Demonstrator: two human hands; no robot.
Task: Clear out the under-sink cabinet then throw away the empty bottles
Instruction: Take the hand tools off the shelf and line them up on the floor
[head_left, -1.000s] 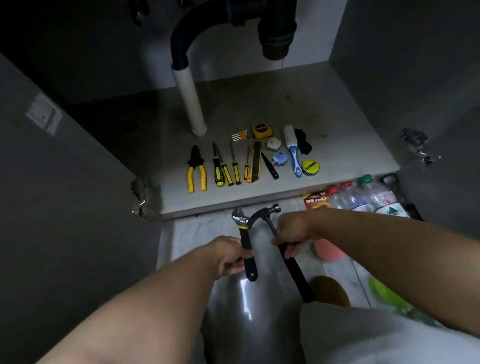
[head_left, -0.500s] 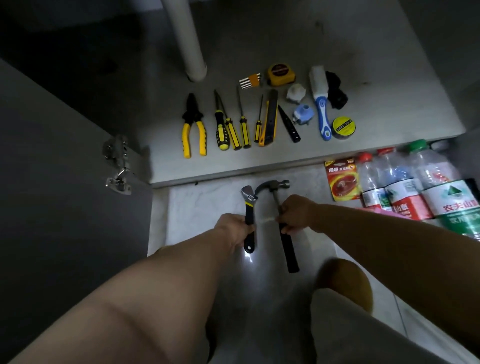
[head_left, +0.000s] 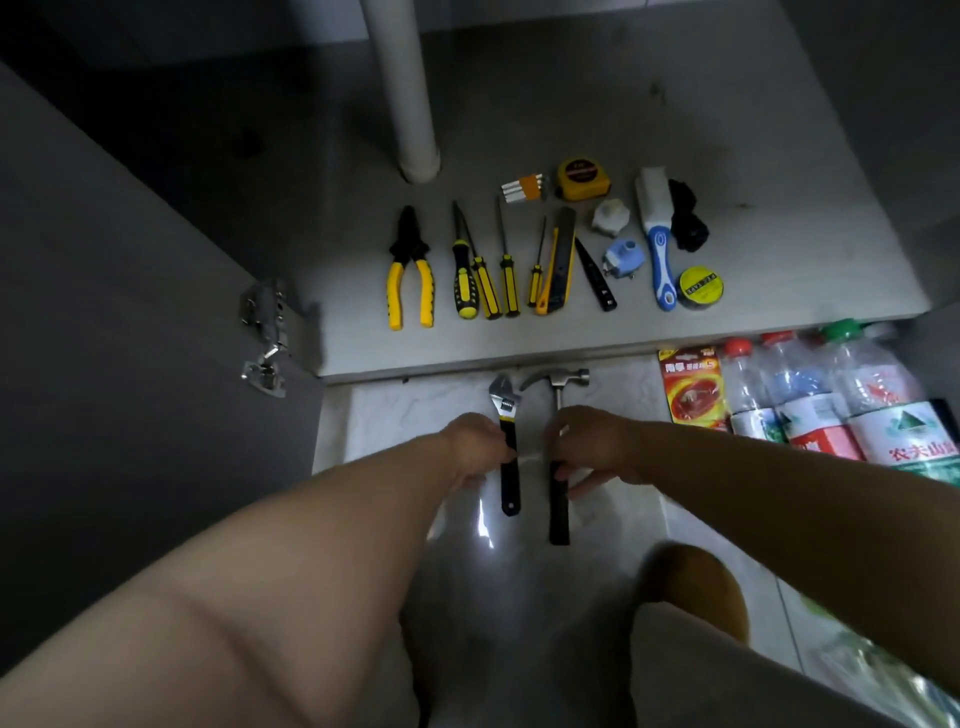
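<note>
The left grip (head_left: 475, 447) clasped the wrench (head_left: 503, 400) and the right grip (head_left: 592, 447) the hammer (head_left: 558, 382), both seemingly set on the floor. Clearing looked half done: the pliers (head_left: 410, 260) beyond the grips needed fetching next, while the bottles (head_left: 795, 374) stood right of them.

The cabinet (head_left: 753, 156) is lying open in dim light, its grey base showing dark smudges and scuffs. A white pipe (head_left: 408, 104) is standing upright on the base, towards the back. At the left a grey door (head_left: 130, 338) is hanging open, a metal hinge (head_left: 265, 338) gleaming on its inner edge. The back of the cabinet is fading into shadow on the left. In front, a pale, marbled tile floor (head_left: 410, 410) is running up to the base's edge, and its glossy surface is throwing back a bright glare (head_left: 484, 519).
</note>
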